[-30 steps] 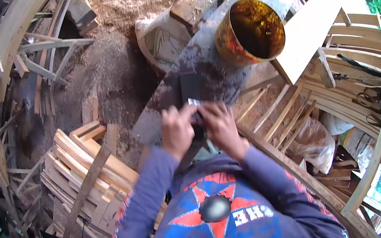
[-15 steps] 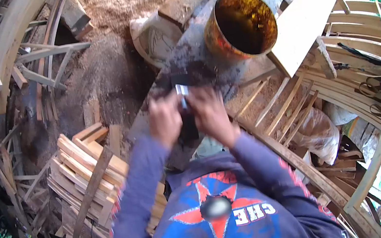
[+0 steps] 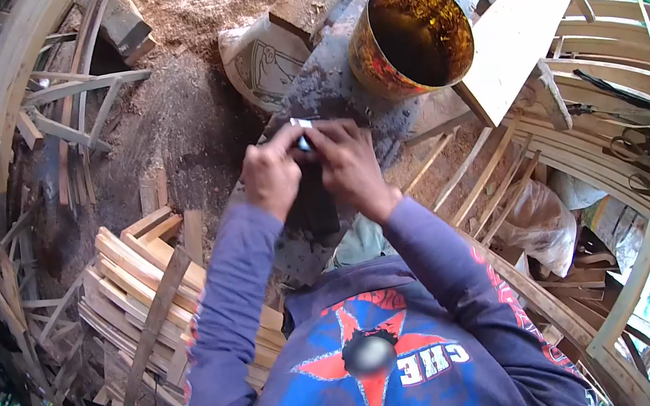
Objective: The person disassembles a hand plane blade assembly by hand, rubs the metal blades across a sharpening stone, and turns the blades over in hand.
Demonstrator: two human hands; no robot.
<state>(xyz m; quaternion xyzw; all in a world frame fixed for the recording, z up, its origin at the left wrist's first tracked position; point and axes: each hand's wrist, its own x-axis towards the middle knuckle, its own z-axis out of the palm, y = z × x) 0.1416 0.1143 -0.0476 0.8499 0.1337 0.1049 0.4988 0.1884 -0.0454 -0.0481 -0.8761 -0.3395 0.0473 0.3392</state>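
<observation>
Between my two hands is a small flat metal blade [image 3: 301, 124], its upper end shining bright. My left hand [image 3: 272, 177] pinches it from the left, fingers stretched to its top edge. On the other side my right hand [image 3: 350, 164] grips it with bent fingers. Beneath them lies a long dark block [image 3: 313, 209], which looks like a sharpening stone, on a stained wooden bench [image 3: 325, 89]. The hands hide most of the blade, so whether it touches the block I cannot tell.
A rusty open tin [image 3: 411, 39] with dark insides stands on the bench beyond my right hand. A whitish bucket [image 3: 264, 62] is beside the bench's left edge. Stacked wood strips [image 3: 149, 292] lie at left, a pale board [image 3: 516, 48] at right. Sawdust covers the ground.
Both hands have slid forward along the dark block with the blade, away from my body. They were blurred by motion before and are sharper now.
</observation>
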